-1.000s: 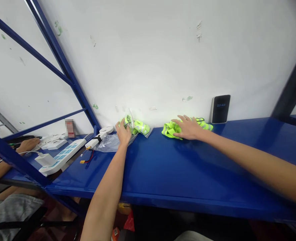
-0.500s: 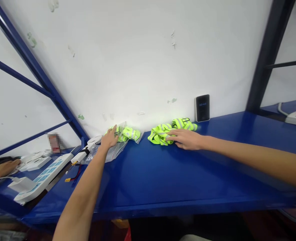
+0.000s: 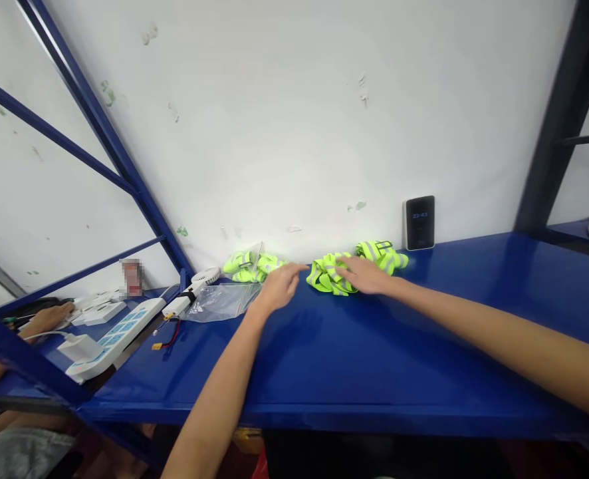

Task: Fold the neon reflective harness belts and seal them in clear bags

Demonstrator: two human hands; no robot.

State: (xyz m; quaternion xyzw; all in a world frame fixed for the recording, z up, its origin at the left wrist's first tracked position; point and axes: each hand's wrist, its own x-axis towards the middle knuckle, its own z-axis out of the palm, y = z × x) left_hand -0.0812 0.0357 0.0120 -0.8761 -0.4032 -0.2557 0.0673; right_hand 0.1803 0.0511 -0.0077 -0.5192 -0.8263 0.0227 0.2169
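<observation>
Two crumpled fluorescent yellow-green pieces of fabric with silver reflective strips lie by the wall. My right hand (image 3: 367, 275) rests with extended fingers on the nearer reflective fabric (image 3: 328, 274); any grip under the fingers is hidden. Behind that hand is a rolled reflective fabric bundle (image 3: 381, 255) with a dark-framed patch. My left hand (image 3: 283, 286) is just left of the nearer fabric, index finger stretched toward it, holding nothing visible. More reflective fabric (image 3: 247, 266), partly under clear plastic, lies to its left. A clear zip bag (image 3: 219, 303) lies flat in front of this.
A black-screened device (image 3: 419, 225) stands against the wall. At the left are a small white fan (image 3: 207, 275), a cable with a yellow connector (image 3: 167, 339) and a white power strip (image 3: 119, 339). Another person's hand (image 3: 50, 318) is beyond the blue frame post (image 3: 145, 193).
My left hand has moved right, from the left fabric and bag toward the nearer fabric. My right hand stays on that fabric. The view has shifted, placing the scene farther right.
</observation>
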